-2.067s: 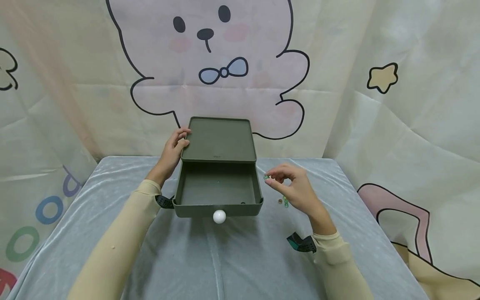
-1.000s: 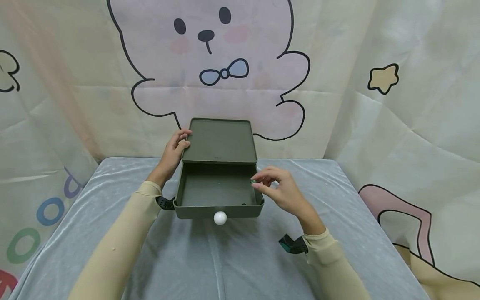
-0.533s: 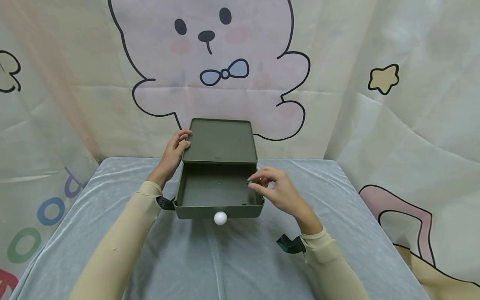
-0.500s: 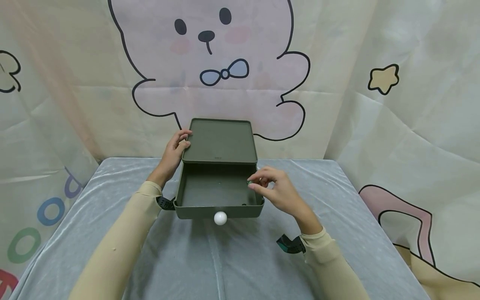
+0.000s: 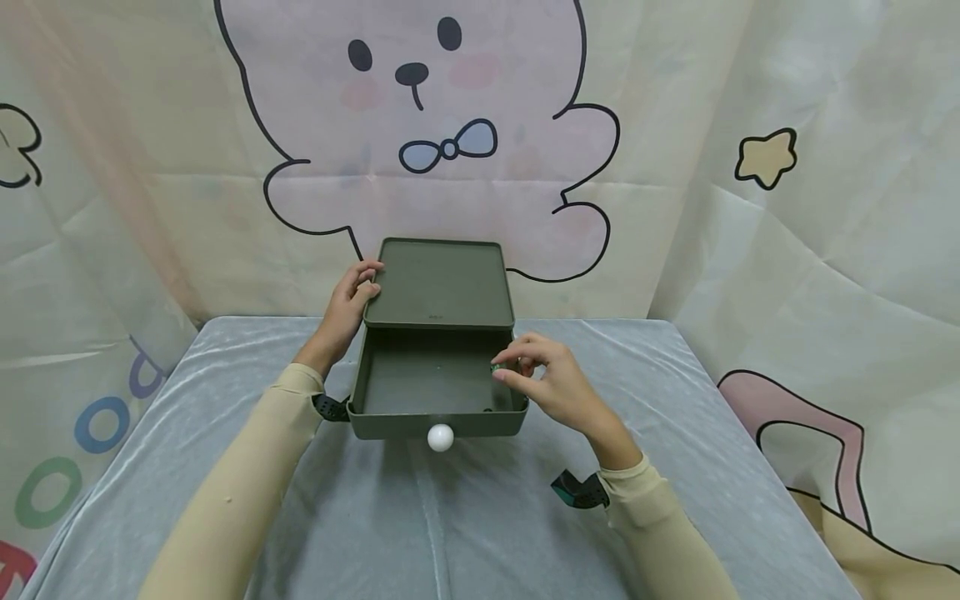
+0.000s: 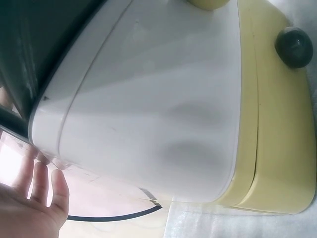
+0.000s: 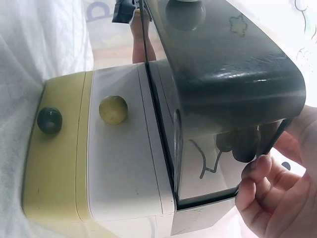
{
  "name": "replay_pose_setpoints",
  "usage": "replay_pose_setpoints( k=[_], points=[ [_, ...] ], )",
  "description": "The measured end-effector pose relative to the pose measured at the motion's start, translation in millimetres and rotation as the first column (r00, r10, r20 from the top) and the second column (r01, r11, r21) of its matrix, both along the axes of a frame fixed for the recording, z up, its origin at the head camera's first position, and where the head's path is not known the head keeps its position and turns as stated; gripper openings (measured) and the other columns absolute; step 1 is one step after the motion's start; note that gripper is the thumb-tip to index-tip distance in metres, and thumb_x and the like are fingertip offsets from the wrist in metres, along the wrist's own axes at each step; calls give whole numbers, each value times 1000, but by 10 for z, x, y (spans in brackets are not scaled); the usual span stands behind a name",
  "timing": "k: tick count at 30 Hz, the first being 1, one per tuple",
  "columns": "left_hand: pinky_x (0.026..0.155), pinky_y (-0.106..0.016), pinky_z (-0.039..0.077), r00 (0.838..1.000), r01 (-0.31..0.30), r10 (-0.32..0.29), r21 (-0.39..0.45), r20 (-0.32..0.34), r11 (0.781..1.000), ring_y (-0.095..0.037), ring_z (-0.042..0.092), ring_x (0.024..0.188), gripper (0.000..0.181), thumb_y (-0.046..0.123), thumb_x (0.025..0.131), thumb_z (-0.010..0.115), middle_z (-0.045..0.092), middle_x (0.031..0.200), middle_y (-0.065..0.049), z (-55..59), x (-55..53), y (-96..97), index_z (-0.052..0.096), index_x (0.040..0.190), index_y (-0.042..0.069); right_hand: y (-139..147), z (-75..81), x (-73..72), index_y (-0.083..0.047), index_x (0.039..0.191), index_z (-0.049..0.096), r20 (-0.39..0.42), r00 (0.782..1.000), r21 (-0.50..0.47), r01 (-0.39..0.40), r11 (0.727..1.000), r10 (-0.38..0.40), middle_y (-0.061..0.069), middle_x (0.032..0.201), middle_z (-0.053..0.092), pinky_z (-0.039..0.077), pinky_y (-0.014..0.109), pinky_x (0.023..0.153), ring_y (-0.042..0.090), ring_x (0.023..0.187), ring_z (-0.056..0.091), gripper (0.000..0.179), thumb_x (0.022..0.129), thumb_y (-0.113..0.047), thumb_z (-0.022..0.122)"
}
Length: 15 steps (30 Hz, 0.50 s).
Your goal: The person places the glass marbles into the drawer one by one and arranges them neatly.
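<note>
A dark green drawer with a white knob is pulled out of a drawer unit, whose green top shows behind it. My left hand rests its fingers on the unit's left side; in the left wrist view the fairly straight fingers touch its wall. My right hand pinches a small shiny green piece between thumb and fingertips, over the drawer's right part. In the right wrist view the fingers reach over the drawer's rim and their tips are partly hidden. A small dark bit lies inside the drawer's front right.
Under the green drawer sit a white drawer with a yellow knob and a yellow drawer with a dark knob, both shut. A grey-blue cloth covers the table. A printed curtain hangs behind.
My right hand has moved left from beside the drawer to over it, with the green piece still pinched. Its arm now hides the small pieces seen on the cloth. The left hand keeps its place.
</note>
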<state>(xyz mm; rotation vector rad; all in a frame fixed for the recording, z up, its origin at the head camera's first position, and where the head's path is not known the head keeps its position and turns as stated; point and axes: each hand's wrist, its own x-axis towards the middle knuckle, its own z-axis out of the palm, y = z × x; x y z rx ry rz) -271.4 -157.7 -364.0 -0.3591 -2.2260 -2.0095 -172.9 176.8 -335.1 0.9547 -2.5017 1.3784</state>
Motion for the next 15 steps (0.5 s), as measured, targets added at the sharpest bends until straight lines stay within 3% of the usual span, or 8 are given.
replay_pose_setpoints(
  k=[15],
  points=[
    [118, -56, 25, 1000, 0, 0, -6, -7, 1000, -32, 25, 150, 43, 18, 106, 40, 26, 163, -16, -7, 6, 2, 38, 148, 7, 1, 10, 19, -3, 106, 76, -2, 1000, 20, 15, 1000, -15, 6, 97, 65, 42, 24, 68, 14, 75, 48, 19, 88, -10, 77]
  ],
)
